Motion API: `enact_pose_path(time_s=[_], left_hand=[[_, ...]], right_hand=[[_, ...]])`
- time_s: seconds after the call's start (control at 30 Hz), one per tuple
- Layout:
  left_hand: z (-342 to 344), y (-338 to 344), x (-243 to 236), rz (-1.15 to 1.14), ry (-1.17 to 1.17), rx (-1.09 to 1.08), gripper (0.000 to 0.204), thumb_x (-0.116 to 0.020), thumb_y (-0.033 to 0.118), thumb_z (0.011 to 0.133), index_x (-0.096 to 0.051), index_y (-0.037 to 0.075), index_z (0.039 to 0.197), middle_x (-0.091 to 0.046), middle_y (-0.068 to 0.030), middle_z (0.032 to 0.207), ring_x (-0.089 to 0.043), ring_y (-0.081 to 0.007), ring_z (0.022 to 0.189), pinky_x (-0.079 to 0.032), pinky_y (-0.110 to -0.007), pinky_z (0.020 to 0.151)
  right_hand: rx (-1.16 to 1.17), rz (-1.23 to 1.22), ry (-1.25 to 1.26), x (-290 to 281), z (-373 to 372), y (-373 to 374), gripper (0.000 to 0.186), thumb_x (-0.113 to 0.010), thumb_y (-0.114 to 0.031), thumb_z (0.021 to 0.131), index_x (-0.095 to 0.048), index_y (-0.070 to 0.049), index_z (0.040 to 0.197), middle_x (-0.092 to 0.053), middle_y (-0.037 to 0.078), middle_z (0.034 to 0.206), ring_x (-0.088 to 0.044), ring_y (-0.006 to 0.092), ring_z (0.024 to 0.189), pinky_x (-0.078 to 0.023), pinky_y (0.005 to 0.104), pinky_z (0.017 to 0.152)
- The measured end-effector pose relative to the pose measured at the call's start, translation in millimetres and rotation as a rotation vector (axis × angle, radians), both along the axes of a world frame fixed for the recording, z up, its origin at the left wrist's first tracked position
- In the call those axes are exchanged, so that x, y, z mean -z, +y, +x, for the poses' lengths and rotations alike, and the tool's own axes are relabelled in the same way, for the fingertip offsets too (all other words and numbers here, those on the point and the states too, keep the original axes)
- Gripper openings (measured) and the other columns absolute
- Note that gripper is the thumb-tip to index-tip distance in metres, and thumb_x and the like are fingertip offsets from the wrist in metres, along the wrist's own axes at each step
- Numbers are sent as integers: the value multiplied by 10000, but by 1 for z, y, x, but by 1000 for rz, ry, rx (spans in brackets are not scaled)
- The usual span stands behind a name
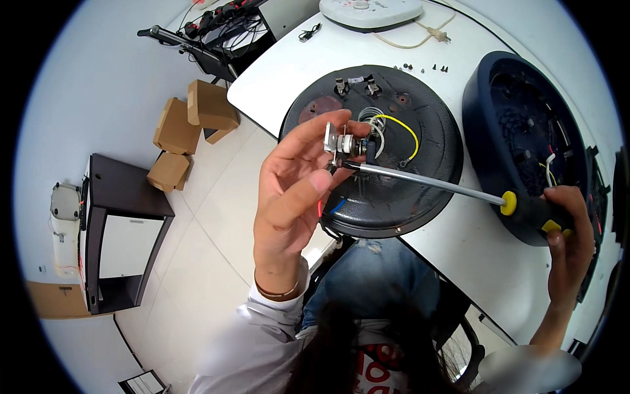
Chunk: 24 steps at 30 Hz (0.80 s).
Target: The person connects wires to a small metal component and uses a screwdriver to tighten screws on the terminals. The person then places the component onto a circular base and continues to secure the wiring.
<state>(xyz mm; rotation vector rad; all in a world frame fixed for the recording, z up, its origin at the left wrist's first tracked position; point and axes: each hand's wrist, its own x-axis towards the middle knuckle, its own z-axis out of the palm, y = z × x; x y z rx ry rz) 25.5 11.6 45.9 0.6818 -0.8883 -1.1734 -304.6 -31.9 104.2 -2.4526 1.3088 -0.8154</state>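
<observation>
My left hand (292, 174) is closed on a small thermostat (346, 143) with a metal bracket and white ceramic rings, raised above a round black metal plate (394, 197). In my right hand (569, 220) is a screwdriver (436, 185) with a black and yellow handle. Its shaft points left, and the tip meets the lower part of the thermostat near my left thumb. A yellow wire (410, 131) with a ring terminal curves over the plate beside a coil of pale wire. Red and blue wires hang below my left hand.
A dark blue round housing (474, 85) with wires inside stands at the right. Small screws (441, 68) lie behind the plate. Farther back are a white round appliance (371, 13) and a pale cable with plug (436, 34). Cardboard boxes (177, 128) sit on the floor at left.
</observation>
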Motion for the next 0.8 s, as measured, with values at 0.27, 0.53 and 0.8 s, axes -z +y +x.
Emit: enact_pose_path(time_s=[0.27,0.53,0.8], left_hand=[[4,-4,5,-76,67,63,623,-683,88,791,-439,-67,1342,-544,-248,1253,-560,-262,1156,-440,-361,1002],[5,-7,10,-137,73,71,597,-647,16,809,-421,-65,1356,-532,-253,1267,-532,-278,1199,-444,-378,1008],[8,-10,14,-188,133,93,585,-651,14,835,-408,-57,1362,-498,-254,1302,-521,-278,1213,-469,-371,1006]], right_hand=[[33,61,-6,0,0,1,406,-542,-411,918,-606,-82,1147,-616,104,1073,-636,238,942,-494,315,856],[-2,160,-32,-3,-2,0,377,-560,-361,904,-587,-101,1177,-603,105,1084,-620,240,978,-488,320,880],[-90,43,-17,-1,-6,-2,503,-692,-328,776,-543,-134,1215,-539,89,1131,-596,263,1021,-537,345,858]])
